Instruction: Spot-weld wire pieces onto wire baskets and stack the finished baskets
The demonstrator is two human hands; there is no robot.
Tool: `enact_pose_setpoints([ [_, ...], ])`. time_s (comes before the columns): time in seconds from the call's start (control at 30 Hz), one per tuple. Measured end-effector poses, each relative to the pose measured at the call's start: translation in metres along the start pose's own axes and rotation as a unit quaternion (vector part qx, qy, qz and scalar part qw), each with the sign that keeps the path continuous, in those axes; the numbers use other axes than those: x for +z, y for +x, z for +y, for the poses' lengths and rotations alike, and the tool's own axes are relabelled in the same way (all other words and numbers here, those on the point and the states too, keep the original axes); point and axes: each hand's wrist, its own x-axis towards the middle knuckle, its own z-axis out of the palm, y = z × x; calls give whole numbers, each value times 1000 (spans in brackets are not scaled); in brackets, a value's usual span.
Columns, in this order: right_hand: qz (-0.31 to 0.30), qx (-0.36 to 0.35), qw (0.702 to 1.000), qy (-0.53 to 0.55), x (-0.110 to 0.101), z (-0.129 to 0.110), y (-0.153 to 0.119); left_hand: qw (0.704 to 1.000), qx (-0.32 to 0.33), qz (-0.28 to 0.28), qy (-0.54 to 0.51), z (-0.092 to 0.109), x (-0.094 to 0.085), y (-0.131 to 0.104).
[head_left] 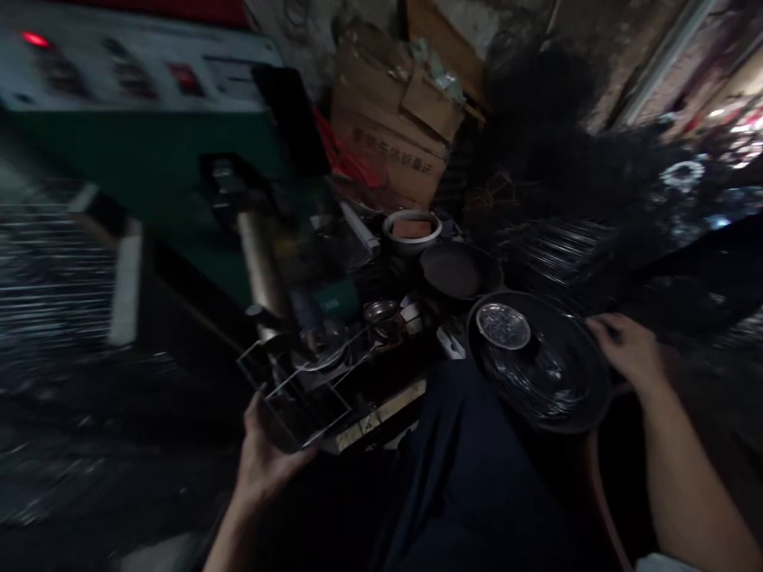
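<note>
My left hand [268, 457] grips the lower corner of a thin metal wire frame [319, 425], a box-like outline of straight rods held under a machine's cylindrical head [259, 262]. My right hand [633, 353] is at the right rim of a round dark pan [581, 405], its fingers bent together; what they pinch is too dark to make out. Inside the pan lie shiny bent wire pieces [530, 389] and a small round dish [502, 326] with small bits in it. The whole view is dim and partly blurred.
Behind are a second dark pan [456, 270], a white bowl [411, 245] with a reddish block and a cardboard box [387, 119]. The green-and-white machine [137, 151] stands at left, beside stacked wire racks [53, 270]. Bundled rods [563, 246] lie at right.
</note>
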Motion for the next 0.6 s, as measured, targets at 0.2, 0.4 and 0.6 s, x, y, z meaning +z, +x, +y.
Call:
enact_pose_setpoints([
  [0.2,-82,38,901,424,53,-118,50,998,-4,-59,-6,14,-2,-28],
  [0.4,-145,2,833,534,156,-246,68,998,6,-66,-8,21,-3,-44],
  [0.6,-253,-69,763,591,201,-300,26,998,6,-66,-7,12,-4,-53],
])
